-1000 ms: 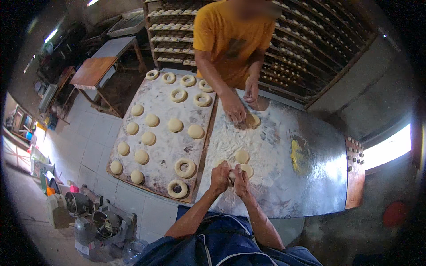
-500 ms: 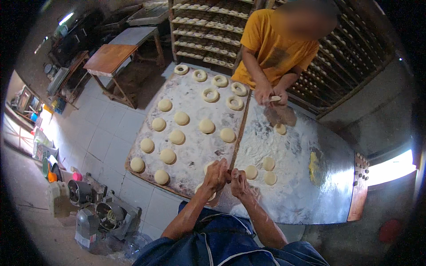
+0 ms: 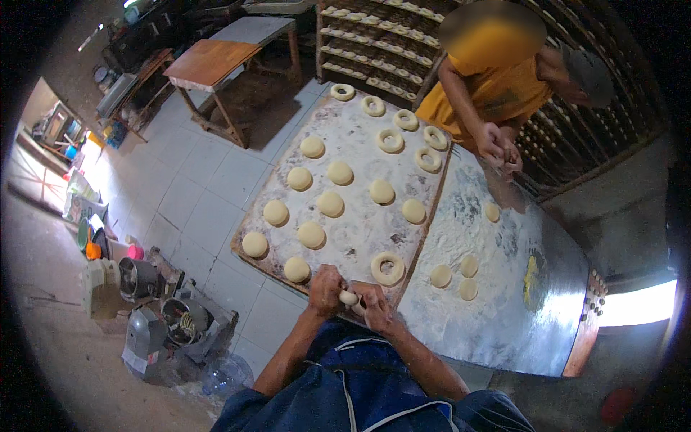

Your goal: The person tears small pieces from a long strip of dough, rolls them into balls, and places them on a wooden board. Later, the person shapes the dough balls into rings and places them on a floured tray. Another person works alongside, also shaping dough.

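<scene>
At the near edge of the floured board (image 3: 363,234), my left hand (image 3: 327,289) and my right hand (image 3: 373,308) are closed on a pale piece of dough (image 3: 348,297), which shows between them. Its full shape is hidden by my fingers. Just beyond my right hand lies a dough ring (image 3: 387,268), apart from it. A flat round of dough (image 3: 296,269) rests beside my left hand. Several similar rounds (image 3: 330,204) are spread over the left and middle of the board. More dough rings (image 3: 390,141) sit at its far end.
To the right, a floured metal table (image 3: 497,327) bears a few dough rounds (image 3: 440,276) and a yellow smear (image 3: 531,281). Across it stands a person in an orange shirt (image 3: 504,93), hands together. Racks of shaped dough (image 3: 381,43) rise behind. Mixing machines (image 3: 181,317) stand at the lower left.
My hands have moved back to the board's near edge and now hold a piece of dough. The ring they partly covered is in plain sight. The whole view has shifted.
</scene>
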`<action>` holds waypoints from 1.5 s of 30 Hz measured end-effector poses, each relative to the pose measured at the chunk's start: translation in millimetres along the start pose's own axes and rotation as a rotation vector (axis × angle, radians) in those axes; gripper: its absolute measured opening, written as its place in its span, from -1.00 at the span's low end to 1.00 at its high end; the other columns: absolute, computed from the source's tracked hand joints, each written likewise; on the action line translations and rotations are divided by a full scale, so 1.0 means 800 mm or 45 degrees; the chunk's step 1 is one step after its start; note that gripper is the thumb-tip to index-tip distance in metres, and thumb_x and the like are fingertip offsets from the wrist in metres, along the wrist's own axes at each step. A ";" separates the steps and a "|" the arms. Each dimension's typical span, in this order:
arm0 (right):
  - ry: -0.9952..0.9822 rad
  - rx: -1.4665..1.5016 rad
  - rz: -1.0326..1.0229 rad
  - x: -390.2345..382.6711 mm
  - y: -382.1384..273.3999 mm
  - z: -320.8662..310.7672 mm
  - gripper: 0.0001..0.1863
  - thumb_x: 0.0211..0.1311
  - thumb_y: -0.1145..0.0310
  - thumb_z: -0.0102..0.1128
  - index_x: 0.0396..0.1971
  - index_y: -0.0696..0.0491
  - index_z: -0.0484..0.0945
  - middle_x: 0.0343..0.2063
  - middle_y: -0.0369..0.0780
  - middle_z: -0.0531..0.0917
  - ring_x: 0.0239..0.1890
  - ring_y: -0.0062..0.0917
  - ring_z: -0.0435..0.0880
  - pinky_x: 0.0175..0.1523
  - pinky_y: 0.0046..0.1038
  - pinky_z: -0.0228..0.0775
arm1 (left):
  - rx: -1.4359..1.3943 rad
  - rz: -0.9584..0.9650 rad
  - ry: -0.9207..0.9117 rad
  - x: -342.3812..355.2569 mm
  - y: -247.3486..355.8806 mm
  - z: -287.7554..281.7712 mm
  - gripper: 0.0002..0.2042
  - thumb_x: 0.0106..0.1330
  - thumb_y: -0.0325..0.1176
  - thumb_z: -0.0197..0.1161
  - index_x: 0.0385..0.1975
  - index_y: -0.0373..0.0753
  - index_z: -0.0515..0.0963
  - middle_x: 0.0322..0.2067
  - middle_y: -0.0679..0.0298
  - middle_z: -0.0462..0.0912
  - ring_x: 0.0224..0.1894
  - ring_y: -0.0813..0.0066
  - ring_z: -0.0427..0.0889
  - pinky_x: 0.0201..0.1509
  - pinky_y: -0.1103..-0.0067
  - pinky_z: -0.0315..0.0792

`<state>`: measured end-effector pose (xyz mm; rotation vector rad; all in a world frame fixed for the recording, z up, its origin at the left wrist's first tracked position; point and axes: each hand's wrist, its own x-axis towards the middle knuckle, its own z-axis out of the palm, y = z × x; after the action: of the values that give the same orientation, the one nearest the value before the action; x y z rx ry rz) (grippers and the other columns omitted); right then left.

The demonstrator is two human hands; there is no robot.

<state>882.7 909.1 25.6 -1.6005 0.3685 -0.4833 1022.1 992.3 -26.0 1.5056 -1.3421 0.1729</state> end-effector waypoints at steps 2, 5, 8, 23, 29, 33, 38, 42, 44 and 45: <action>-0.073 -0.187 -0.016 0.016 -0.009 0.000 -0.40 0.42 -0.14 0.05 -0.24 0.22 0.61 -0.44 -0.16 0.61 -0.36 -0.39 0.53 -0.23 -0.40 0.39 | -0.194 -0.672 0.016 0.006 0.007 -0.023 -0.69 0.51 -0.20 -0.01 -0.42 -0.28 0.42 -0.54 0.15 0.46 -0.48 0.24 0.46 -0.35 0.36 0.36; -0.095 -0.582 0.398 0.021 -0.043 0.001 -0.50 0.26 0.12 0.31 0.00 0.24 0.55 -0.21 -0.02 0.63 -0.18 -0.18 0.59 -0.06 -0.24 0.44 | -0.183 -1.320 -0.059 0.033 0.023 -0.051 -0.77 0.45 -0.20 0.10 -0.30 -0.24 0.55 -0.38 0.17 0.53 -0.26 0.12 0.54 -0.22 0.29 0.35; 0.052 -0.909 0.327 0.031 -0.032 0.009 -0.36 0.15 0.29 0.37 0.20 0.24 0.41 0.02 0.10 0.56 0.05 0.01 0.56 0.15 -0.13 0.42 | 0.921 -0.634 -0.213 0.021 0.015 -0.040 -0.76 0.38 -0.13 0.24 -0.28 -0.19 0.61 -0.21 0.20 0.57 -0.06 0.19 0.51 -0.04 0.25 0.28; -0.539 -1.212 -0.103 0.231 0.094 0.036 -0.77 0.11 0.52 0.11 -0.24 0.26 0.59 -0.13 0.16 0.62 0.10 0.00 0.56 0.20 -0.09 0.40 | 0.523 -0.732 -0.564 0.008 -0.029 -0.094 -0.65 0.16 -0.43 0.44 -0.07 -0.36 0.56 -0.12 -0.04 0.55 0.05 -0.09 0.48 0.12 0.16 0.41; -0.330 -0.500 -0.181 0.141 0.020 -0.039 -0.62 0.08 0.28 0.41 -0.18 0.15 0.51 -0.26 0.02 0.66 -0.15 0.00 0.66 -0.07 -0.15 0.49 | 0.138 -0.938 -0.409 0.031 0.014 -0.115 -0.68 0.17 -0.40 0.48 -0.15 -0.35 0.53 -0.27 0.08 0.60 -0.18 0.15 0.63 -0.03 0.37 0.51; 0.192 -0.336 0.217 -0.047 -0.008 -0.178 -0.53 0.13 0.29 0.47 0.03 0.12 0.57 -0.15 -0.13 0.72 -0.07 -0.37 0.72 0.08 -0.36 0.54 | -0.197 -1.065 -0.466 0.079 0.116 -0.043 -0.66 0.27 -0.42 0.40 0.01 -0.33 0.52 -0.16 0.10 0.68 -0.10 0.36 0.68 0.01 0.46 0.54; 0.832 -0.961 0.715 -0.223 0.023 -0.275 -0.63 0.00 0.25 0.49 -0.21 0.11 0.63 -0.28 -0.05 0.72 -0.10 -0.12 0.69 -0.02 -0.16 0.52 | -0.391 -0.571 -0.840 0.060 0.184 0.146 -0.69 0.33 -0.39 0.36 0.01 -0.33 0.52 -0.16 0.02 0.68 -0.10 0.25 0.70 -0.04 0.43 0.55; 0.852 -1.294 0.527 -0.252 0.043 -0.303 -0.72 -0.07 0.36 0.51 -0.35 0.08 0.62 -0.38 -0.08 0.70 -0.28 -0.20 0.69 -0.17 -0.24 0.53 | -0.288 -0.346 -0.818 0.039 0.223 0.220 -0.66 0.35 -0.37 0.34 0.05 -0.34 0.50 -0.14 -0.04 0.65 -0.13 0.14 0.69 -0.11 0.37 0.59; 0.880 -0.915 0.619 -0.257 0.039 -0.307 -0.70 -0.06 0.44 0.53 -0.35 0.10 0.55 -0.38 -0.15 0.68 -0.36 -0.44 0.66 -0.26 -0.41 0.49 | -0.429 -0.498 -0.852 0.023 0.238 0.242 -0.64 0.35 -0.37 0.34 0.09 -0.34 0.50 -0.13 -0.03 0.65 -0.13 0.13 0.70 -0.12 0.37 0.60; 0.910 -0.638 0.655 -0.259 0.033 -0.308 -0.68 -0.04 0.47 0.53 -0.32 0.11 0.52 -0.37 -0.16 0.68 -0.35 -0.51 0.65 -0.26 -0.45 0.49 | -0.462 -0.510 -0.830 0.014 0.243 0.254 -0.62 0.36 -0.36 0.34 0.12 -0.35 0.49 -0.12 -0.02 0.65 -0.13 0.14 0.71 -0.12 0.38 0.61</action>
<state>580.0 801.1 -6.5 -1.6735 1.4963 -0.5757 771.1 870.2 9.1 1.5311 -1.4223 -0.8368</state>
